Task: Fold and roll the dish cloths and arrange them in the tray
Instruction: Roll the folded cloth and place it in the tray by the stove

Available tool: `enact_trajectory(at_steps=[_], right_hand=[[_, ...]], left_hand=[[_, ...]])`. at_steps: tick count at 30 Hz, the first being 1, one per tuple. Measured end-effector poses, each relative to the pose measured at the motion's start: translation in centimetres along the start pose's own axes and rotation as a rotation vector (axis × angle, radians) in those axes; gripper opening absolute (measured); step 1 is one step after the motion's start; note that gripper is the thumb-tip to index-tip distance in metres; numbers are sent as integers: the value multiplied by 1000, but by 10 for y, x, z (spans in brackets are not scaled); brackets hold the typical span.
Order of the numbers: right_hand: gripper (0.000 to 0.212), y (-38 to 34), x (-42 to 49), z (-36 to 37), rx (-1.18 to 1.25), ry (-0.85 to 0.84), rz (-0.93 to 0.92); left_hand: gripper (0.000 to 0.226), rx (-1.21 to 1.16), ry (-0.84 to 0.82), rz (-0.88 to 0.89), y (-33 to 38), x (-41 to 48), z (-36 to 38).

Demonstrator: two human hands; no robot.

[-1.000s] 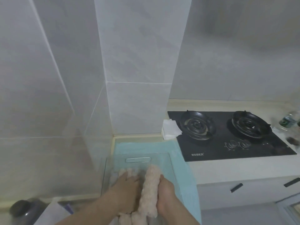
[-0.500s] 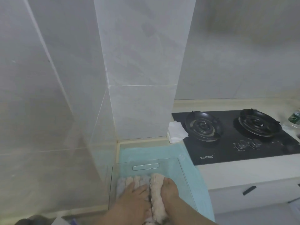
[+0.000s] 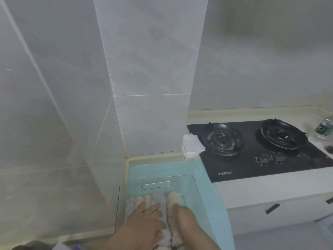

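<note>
A clear plastic tray [image 3: 199, 193] sits on a teal mat [image 3: 214, 199] at the bottom centre. Several fluffy rolled dish cloths, pink and grey, lie side by side in it. My left hand [image 3: 146, 220] rests flat with spread fingers on the grey and pink rolls [image 3: 139, 202]. To the right, my right hand [image 3: 182, 218] grips the rightmost pink roll [image 3: 172, 197], which lies lengthwise in the tray against the others. The near ends of the rolls run out of the frame's bottom edge.
A tiled wall column [image 3: 153, 87] stands just behind the tray. On the right, a black two-burner gas hob [image 3: 261, 154] lies in the counter, with white folded tissue [image 3: 192, 146] at its left edge and a bottle [image 3: 324, 128] at far right. Drawer fronts [image 3: 273, 208] are below.
My right hand has lowered the pink roll from a raised, tilted position into the tray beside the other rolls. My left hand has slid up onto the neighbouring rolls.
</note>
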State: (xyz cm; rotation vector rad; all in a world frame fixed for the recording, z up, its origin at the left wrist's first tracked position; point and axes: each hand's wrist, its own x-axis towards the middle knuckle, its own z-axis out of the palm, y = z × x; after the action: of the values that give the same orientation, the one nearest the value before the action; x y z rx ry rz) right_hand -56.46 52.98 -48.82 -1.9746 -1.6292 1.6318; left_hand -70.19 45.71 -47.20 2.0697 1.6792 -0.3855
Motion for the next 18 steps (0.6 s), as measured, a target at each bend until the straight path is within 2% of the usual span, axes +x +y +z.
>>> enact_trajectory(at_steps=[3, 5, 9, 12, 15, 17, 18], right_hand=[[29, 14, -13, 3, 36, -39, -91], [24, 19, -21, 2, 36, -35, -177], [20, 24, -16, 2, -75, 168, -196], [22, 32, -11, 9, -122, 235, -245], [17, 36, -13, 12, -29, 194, -280], [17, 34, -12, 12, 49, 136, -233], [20, 31, -14, 9, 180, 97, -182]], left_hand=[[44, -7, 22, 1, 2, -1, 0], [44, -9, 31, 7, 2, -1, 0], [42, 27, 16, 24, 2, -4, -3], [42, 41, 28, 24, 3, -4, -4], [47, 20, 54, 6, 4, -4, -2], [58, -20, 83, -18, 7, -5, -1], [64, -43, 103, -37, 9, -6, -1]])
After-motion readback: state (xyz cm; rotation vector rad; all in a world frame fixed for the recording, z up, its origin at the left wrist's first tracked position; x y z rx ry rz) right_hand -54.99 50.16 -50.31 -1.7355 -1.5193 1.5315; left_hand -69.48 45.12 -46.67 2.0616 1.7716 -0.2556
